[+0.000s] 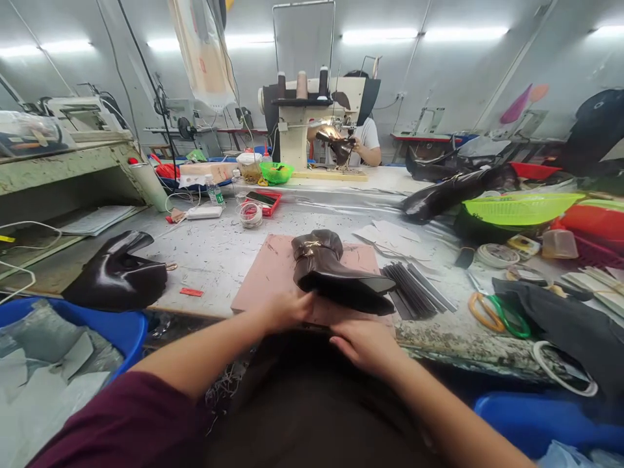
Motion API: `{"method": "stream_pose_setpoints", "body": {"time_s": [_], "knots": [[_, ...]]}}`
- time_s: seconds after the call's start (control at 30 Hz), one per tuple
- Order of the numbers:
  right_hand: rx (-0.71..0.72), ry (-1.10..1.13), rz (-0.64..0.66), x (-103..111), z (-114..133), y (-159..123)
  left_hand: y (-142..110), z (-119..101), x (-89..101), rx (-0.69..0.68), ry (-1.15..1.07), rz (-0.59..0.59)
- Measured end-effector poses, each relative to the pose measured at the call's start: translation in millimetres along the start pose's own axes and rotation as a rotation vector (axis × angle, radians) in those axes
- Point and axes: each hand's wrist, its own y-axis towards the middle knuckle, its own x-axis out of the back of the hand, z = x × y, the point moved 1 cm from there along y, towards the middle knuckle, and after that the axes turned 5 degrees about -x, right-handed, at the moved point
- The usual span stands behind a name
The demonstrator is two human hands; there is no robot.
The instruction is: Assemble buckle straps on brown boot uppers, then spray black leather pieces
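A glossy dark brown boot upper with a gold-coloured trim lies on a pink board in front of me. Its wide opening along the bottom faces me. My left hand is closed at the upper's near left edge, fingertips pinching there. Just below the upper, at the board's front edge, rests my right hand, palm down, its thumb apart from slightly bent fingers. I see nothing in it, though its fingertips are blurred. To the right of the board lie dark strips. Another brown upper lies at the left.
Scissors with orange and green handles lie at the right, near black fabric. Blue bins stand below the table's front edge. Behind the table, a person works at a sewing machine. A green basket stands at the right.
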Motion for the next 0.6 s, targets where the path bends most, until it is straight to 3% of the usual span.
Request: {"method": "stream_pose_setpoints", "body": {"time_s": [0.07, 0.13, 0.2, 0.23, 0.3, 0.4, 0.47, 0.53, 0.6], "knots": [[0.107, -0.056, -0.39, 13.7, 1.2, -10.5, -8.2, -8.3, -6.2, 0.153, -0.073, -0.106], [0.127, -0.175, -0.621, 22.0, -1.8, -7.6, -8.1, -6.8, -13.8, 0.56, -0.153, -0.196], [0.087, -0.325, -0.584, 23.7, -6.1, 7.6, 2.8, -0.6, -19.0, 0.932, -0.253, -0.21], [0.046, -0.383, -0.512, 23.1, -7.7, 17.7, 12.0, 3.1, -19.1, 1.024, -0.325, -0.2], [-0.064, -0.442, -0.352, 22.5, -8.2, 38.9, 33.6, 11.5, -11.1, 1.066, -0.465, -0.197], [-0.256, -0.403, -0.239, 31.6, -4.1, 65.8, 61.8, 26.8, 22.9, 1.025, -0.462, -0.245], [-0.373, -0.327, -0.277, 45.4, -2.6, 78.0, 75.5, 38.2, 54.1, 0.973, -0.308, -0.209], [-0.457, -0.239, -0.359, 61.5, -4.6, 85.4, 87.3, 50.2, 84.3, 0.886, -0.158, -0.091], [-0.441, -0.148, -0.418, 75.2, -8.8, 88.8, 98.0, 62.7, 108.7, 0.81, -0.082, 0.024]]}}
